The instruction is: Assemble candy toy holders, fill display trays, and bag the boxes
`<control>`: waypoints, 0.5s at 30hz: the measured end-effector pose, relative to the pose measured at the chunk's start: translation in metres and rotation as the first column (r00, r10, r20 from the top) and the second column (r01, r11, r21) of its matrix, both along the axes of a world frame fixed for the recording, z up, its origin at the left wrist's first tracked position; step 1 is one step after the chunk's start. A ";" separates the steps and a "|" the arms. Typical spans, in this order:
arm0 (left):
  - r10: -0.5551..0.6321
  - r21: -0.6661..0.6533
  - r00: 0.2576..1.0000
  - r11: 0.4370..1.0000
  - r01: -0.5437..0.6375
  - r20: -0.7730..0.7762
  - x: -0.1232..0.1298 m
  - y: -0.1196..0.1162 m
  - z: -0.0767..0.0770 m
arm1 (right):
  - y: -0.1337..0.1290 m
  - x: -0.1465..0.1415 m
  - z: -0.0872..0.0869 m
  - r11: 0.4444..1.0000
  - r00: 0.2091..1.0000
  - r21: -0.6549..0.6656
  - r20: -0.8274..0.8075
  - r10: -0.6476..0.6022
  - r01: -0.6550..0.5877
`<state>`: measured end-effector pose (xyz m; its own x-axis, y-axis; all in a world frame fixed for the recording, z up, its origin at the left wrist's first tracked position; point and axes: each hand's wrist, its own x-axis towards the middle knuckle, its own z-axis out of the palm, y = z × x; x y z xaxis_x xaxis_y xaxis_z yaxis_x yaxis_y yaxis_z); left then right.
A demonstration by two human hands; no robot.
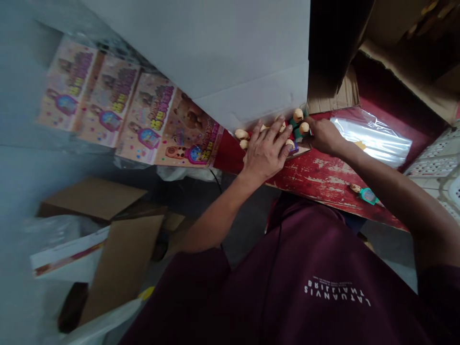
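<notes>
Several small toys with tan, rounded tops (298, 115) stand close together at the foot of a large white box (258, 57), on the worn red table (319, 175). My left hand (265, 151) lies over the toys with its fingers spread. At the right end of the group, my right hand (321, 135) has its fingers bent close to a green toy (296, 129). Its fingertips are partly hidden, so whether it grips a toy is unclear. A separate teal toy with a tan top (368, 195) lies near the table's front edge, below my right forearm.
Printed pink boxes (149, 120) stand in a row at the left. Clear plastic wrap (377, 139) lies on the table at right, beside open cardboard (332, 98). Cardboard boxes (122, 263) and plastic bags sit on the lower left. A white perforated basket (436, 153) is at far right.
</notes>
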<state>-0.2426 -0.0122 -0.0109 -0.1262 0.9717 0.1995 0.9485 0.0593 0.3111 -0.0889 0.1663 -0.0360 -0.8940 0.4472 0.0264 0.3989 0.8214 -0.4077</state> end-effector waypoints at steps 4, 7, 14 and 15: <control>-0.002 -0.029 1.000 1.000 0.002 0.013 0.002 0.000 0.003 | -0.022 0.012 -0.020 0.984 0.928 -0.101 -0.330 -0.175 0.150; 0.007 -0.030 1.000 1.000 -0.006 0.010 0.003 0.001 0.003 | -0.038 0.012 -0.034 0.972 0.845 -0.153 -0.482 -0.231 0.179; 0.007 0.016 1.000 1.000 -0.007 0.022 0.002 0.002 -0.002 | -0.031 -0.001 -0.057 0.978 0.867 -0.078 -0.454 -0.206 0.192; 0.011 0.027 1.000 1.000 -0.012 0.027 0.003 0.002 -0.001 | -0.030 0.001 -0.056 0.983 0.878 -0.085 -0.442 -0.185 0.164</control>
<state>-0.2396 -0.0100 -0.0121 -0.1433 0.9643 0.2225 0.9391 0.0616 0.3381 -0.0883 0.1364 -0.0917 -0.6994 0.6050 0.3806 0.3015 0.7325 -0.6104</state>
